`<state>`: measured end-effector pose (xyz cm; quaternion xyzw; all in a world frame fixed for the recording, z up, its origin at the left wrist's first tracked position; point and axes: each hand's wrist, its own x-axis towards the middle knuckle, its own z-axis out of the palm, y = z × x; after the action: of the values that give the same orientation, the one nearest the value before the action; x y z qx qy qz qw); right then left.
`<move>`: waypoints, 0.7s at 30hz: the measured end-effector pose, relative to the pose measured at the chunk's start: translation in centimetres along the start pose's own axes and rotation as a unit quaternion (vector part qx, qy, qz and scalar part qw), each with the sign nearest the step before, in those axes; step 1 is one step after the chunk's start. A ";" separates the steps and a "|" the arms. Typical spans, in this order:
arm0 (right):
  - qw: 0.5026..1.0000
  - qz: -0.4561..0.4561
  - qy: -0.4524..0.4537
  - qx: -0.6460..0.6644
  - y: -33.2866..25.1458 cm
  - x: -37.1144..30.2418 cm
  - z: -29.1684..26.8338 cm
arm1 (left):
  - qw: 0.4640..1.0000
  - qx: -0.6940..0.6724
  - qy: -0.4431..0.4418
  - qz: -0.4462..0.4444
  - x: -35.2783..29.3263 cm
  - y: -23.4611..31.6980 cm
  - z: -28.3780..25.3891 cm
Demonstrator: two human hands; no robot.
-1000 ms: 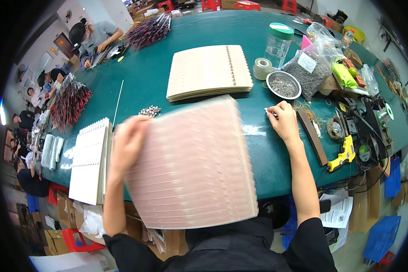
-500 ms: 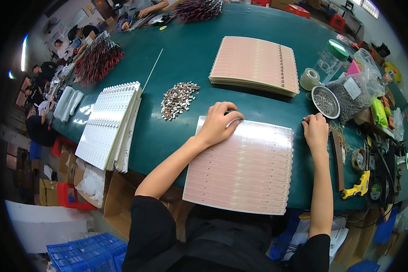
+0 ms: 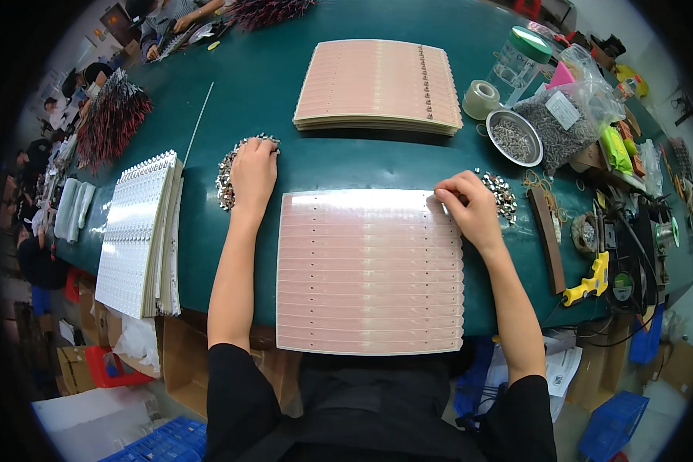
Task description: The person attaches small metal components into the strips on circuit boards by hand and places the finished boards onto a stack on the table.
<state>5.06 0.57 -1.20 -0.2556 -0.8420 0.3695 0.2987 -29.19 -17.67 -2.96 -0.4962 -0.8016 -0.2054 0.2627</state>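
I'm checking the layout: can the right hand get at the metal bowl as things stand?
Probably yes: from the right hand, by the panel, only a low heap of metal parts seems to lie on the way to the bowl.

Green-lidded jar (image 3: pixel 516 68) beside a tape roll (image 3: pixel 475 106) — yellow gun-shaped tool (image 3: pixel 593 282) — blue crate (image 3: pixel 613 425), lower right.

The pink panel (image 3: pixel 369 273) looks smooth and glossy, with glare along its far edge. Under it, the green tabletop (image 3: pixel 346 165) has a smooth, faint sheen. Left of the panel, small parts (image 3: pixel 226 185) glint like metal; to its right are a shiny metal bowl (image 3: pixel 538 151), a matt, wood-like brown bar (image 3: pixel 545 240) and a yellow plastic tool (image 3: pixel 590 281).
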 end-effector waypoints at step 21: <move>0.997 -0.075 0.001 -0.028 0.3 0.0 1.7 | 0.993 -0.108 -0.042 -0.037 -0.6 1.5 -0.4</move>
<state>3.94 -0.08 -2.42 -0.2003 -0.8683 0.3224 0.3194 -27.50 -17.62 -2.94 -0.5000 -0.8028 -0.2796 0.1655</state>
